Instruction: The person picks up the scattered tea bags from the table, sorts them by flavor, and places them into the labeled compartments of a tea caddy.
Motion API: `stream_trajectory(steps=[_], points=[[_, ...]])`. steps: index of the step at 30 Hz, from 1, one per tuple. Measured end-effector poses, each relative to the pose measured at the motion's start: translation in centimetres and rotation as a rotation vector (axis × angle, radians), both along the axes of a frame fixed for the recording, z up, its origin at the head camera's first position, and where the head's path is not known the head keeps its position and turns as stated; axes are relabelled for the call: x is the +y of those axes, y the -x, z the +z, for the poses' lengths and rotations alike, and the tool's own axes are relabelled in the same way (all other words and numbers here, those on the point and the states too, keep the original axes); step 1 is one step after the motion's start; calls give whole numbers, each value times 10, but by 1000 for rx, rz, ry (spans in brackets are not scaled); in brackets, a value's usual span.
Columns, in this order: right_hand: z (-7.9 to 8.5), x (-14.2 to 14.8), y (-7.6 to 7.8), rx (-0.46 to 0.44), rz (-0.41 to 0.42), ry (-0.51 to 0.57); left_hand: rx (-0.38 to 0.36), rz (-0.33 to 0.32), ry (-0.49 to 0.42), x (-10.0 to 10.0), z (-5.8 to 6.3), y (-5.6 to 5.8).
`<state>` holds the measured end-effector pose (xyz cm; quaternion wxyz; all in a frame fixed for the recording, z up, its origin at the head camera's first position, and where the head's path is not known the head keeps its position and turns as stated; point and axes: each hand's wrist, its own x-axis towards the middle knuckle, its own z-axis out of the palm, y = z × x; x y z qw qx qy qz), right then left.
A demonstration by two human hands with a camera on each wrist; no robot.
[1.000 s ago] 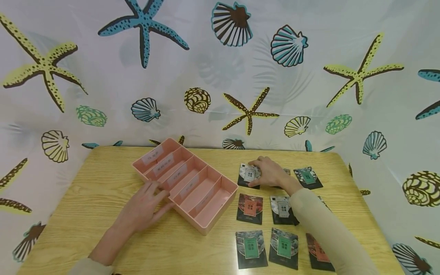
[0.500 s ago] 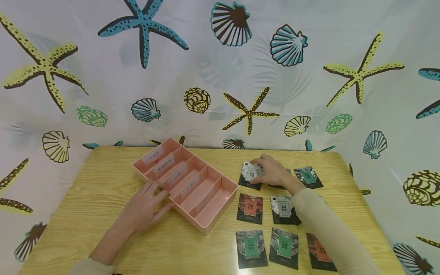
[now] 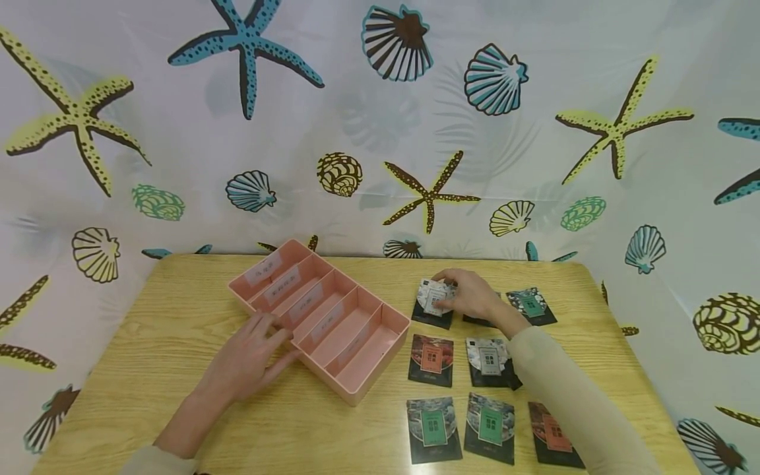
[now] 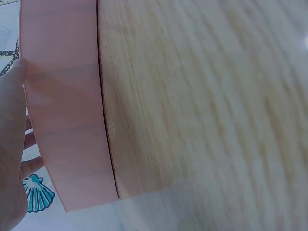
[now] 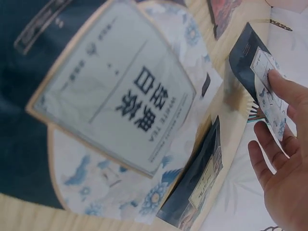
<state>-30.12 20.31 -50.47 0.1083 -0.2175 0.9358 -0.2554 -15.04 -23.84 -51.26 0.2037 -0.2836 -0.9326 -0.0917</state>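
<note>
While the left hand is resting, fingers loosely spread, on the rim of the pink box beside it, the right hand is pinching the white-tea packet between thumb and fingers, a grip best kept light so the packet is not creasing.

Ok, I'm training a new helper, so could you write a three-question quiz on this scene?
1. Which hand pinches a white-label packet?
2. How many compartments does the pink box have?
3. In the head view, the next packet directly below the pinched one is labelled: A green; B orange-red; C white.

Key: 1. The right hand. 2. Five. 3. B.
</note>
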Motion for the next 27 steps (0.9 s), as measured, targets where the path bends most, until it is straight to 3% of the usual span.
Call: stream_trajectory(steps=[6, 14, 27], points=[[-2, 2, -2, -44, -53, 120, 2, 0, -2, 0, 1, -1], [1, 4, -4, -6, -53, 216, -5, 6, -2, 1, 1, -1], [12, -1, -5, -26, -65, 360, -22, 7, -9, 2, 1, -1]])
